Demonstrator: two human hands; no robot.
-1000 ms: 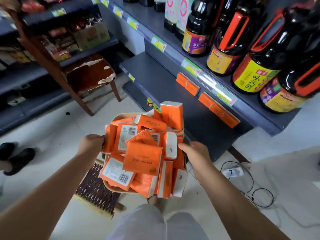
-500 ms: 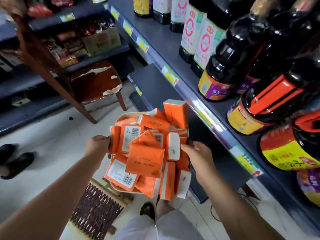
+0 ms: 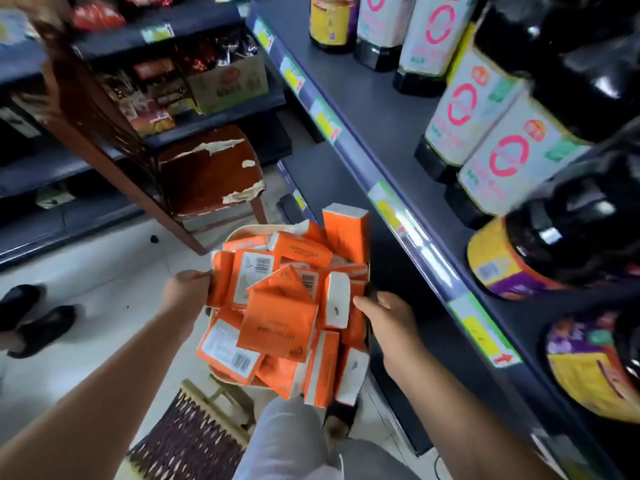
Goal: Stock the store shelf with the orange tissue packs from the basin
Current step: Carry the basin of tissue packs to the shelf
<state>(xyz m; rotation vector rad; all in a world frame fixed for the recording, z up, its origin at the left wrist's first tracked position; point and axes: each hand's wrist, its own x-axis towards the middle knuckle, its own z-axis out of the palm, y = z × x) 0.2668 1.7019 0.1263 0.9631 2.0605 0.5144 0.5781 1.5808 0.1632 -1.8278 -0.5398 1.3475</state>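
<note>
Gripping the basin rim, left hand and right hand have raised it beside the bottle shelf. Packs stay heaped inside; stocking appears barely begun.

Orange tissue packs (white ends, barcoded labels), beige basin, dark grey shelf
</note>
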